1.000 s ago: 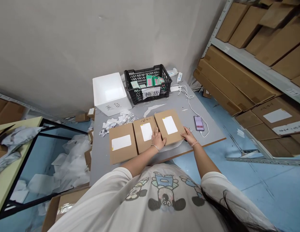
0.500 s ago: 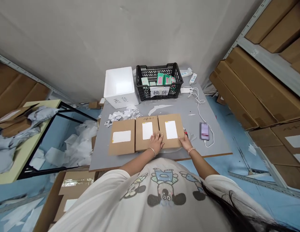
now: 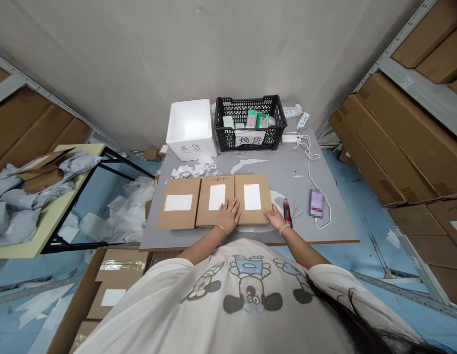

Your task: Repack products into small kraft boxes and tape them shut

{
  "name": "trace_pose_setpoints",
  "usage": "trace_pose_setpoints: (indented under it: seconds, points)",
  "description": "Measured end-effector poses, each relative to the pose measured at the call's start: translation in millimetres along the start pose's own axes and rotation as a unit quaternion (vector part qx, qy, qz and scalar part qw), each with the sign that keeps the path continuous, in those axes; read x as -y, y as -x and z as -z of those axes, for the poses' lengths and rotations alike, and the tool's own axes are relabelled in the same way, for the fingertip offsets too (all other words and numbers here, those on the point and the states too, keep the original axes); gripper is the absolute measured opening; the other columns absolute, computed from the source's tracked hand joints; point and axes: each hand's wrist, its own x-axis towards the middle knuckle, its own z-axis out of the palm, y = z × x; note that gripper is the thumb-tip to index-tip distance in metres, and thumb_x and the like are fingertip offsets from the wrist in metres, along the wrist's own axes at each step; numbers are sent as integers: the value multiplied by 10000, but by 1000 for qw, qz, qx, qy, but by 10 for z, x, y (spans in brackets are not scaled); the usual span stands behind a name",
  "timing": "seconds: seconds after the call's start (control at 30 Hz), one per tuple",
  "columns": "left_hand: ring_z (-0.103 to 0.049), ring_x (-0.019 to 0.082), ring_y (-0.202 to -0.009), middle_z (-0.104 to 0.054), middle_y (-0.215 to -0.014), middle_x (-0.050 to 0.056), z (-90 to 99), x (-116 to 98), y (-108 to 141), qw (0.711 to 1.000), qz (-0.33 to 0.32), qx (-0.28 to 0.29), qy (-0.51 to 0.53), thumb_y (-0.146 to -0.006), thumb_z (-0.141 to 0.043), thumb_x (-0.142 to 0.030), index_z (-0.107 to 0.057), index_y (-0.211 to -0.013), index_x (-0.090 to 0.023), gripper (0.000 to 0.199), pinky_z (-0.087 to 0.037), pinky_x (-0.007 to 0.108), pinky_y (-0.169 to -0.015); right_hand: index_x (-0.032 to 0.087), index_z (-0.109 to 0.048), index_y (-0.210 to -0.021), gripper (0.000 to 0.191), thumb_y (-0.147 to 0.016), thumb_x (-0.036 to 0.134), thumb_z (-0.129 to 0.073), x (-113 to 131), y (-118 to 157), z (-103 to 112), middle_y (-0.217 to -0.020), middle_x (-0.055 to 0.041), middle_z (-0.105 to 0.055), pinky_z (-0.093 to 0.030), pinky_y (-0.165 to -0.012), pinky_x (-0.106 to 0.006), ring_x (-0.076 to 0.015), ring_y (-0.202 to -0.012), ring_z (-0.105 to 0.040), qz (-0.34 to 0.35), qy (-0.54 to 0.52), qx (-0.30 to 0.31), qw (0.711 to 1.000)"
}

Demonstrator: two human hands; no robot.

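Three brown cardboard boxes lie side by side on the grey table: a left box [image 3: 169, 220], a middle box [image 3: 206, 216] and a right box [image 3: 250, 219], each with a white label on top. My left hand [image 3: 228, 214] rests flat across the seam of the middle and right boxes, fingers spread. At the right box's near right corner, my right hand [image 3: 274, 218] grips the edge, thumb on top; its other fingers are partly hidden. Just beyond that hand lies a red and black tool [image 3: 287, 213], perhaps a utility knife.
Behind the boxes stand a white foam box [image 3: 193, 148] and a black crate [image 3: 250, 146] holding small green packs. A phone [image 3: 317, 203] with a white cable lies at right. Crumpled plastic [image 3: 208, 168] sits behind the boxes. An open carton [image 3: 92, 275] is below left.
The three boxes have slid left across the table together, with both my hands moving along. The red and black tool, mostly hidden before, now shows beside my right hand.
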Motion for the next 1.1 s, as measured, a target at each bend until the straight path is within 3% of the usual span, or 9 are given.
trace_pose_setpoints:
  seconds: [0.17, 0.27, 0.37, 0.47, 0.57, 0.7, 0.9, 1.0, 1.1]
  points:
    - [-167, 335, -1484, -384, -1549, 64, 150, 318, 136, 999, 22, -28, -10, -898, -461, -328, -454, -1455, -250, 562, -95, 536, -1195, 218, -427, -1396, 602, -845, 371, -617, 148, -2, -408, -1268, -102, -653, -467, -1010, -366, -206, -1138, -636, 17, 22, 25, 999]
    - [-141, 342, -1489, -356, -1564, 74, 181, 396, 172, 999, 42, -17, -29, -909, -443, -316, -428, -1470, -231, 567, -97, 555, -1189, 218, -422, -1392, 598, -846, 368, -615, 198, -34, -537, -1281, -98, -645, -464, -1013, -360, -204, -1156, -626, 12, 31, 27, 999]
    - [-122, 358, -1490, -304, -1585, 102, 171, 369, 188, 998, 48, 4, -40, -889, -503, -376, -383, -1490, -204, 637, -43, 573, -1189, 206, -418, -1386, 591, -846, 349, -611, 216, -52, -574, -1288, -105, -640, -466, -1008, -349, -203, -1158, -625, 1, 34, 22, 999]
    - [-132, 383, -1485, -248, -1592, 179, 154, 286, 185, 999, 32, 15, -29, -768, -665, -515, -344, -1496, -148, 877, 19, 584, -1184, 169, -405, -1384, 595, -845, 318, -606, 215, -48, -585, -1292, -134, -631, -471, -998, -343, -210, -1165, -620, -13, 34, 15, 999]
    - [-153, 390, -1480, -259, -1575, 226, 149, 199, 137, 998, 55, 9, 9, -723, -699, -565, -309, -1497, -110, 979, -8, 596, -1183, 162, -408, -1371, 579, -841, 297, -600, 192, -30, -573, -1282, -137, -635, -483, -984, -335, -207, -1161, -624, -27, 23, 17, 999]
    - [-165, 361, -1484, -298, -1560, 220, 95, 53, 16, 995, 68, 11, 78, -789, -652, -478, -291, -1499, -109, 877, -68, 573, -1196, 164, -393, -1387, 626, -818, 290, -623, 134, 24, -386, -1274, -138, -639, -490, -987, -348, -212, -1151, -629, -34, 0, 11, 999]
    - [-188, 291, -1490, -261, -1585, 185, -184, -300, -108, 980, 33, 59, 185, -825, -614, -375, -281, -1503, -141, 791, -128, 504, -1212, 197, -490, -1326, 573, -796, 347, -650, 16, 144, 179, -1255, -127, -653, -488, -1005, -386, -249, -1137, -638, -11, -42, -45, 998]
    - [-240, 263, -1477, -310, -1562, 183, -321, -403, -157, 976, 37, 30, 211, -827, -604, -318, -336, -1472, -129, 723, -180, 447, -1216, 210, -549, -1278, 516, -814, 421, -628, -71, 123, 367, -1196, -112, -682, -494, -992, -399, -255, -1119, -645, -7, -53, -43, 998]
    - [-382, 257, -1407, -370, -1520, 190, -415, -403, -220, 960, 113, -8, 255, -845, -574, -286, -357, -1453, -122, 667, -305, 408, -1170, 227, -604, -1194, 429, -869, 496, -523, -170, 38, 496, -1088, -77, -713, -517, -938, -397, -243, -1060, -664, -47, -32, -52, 997]
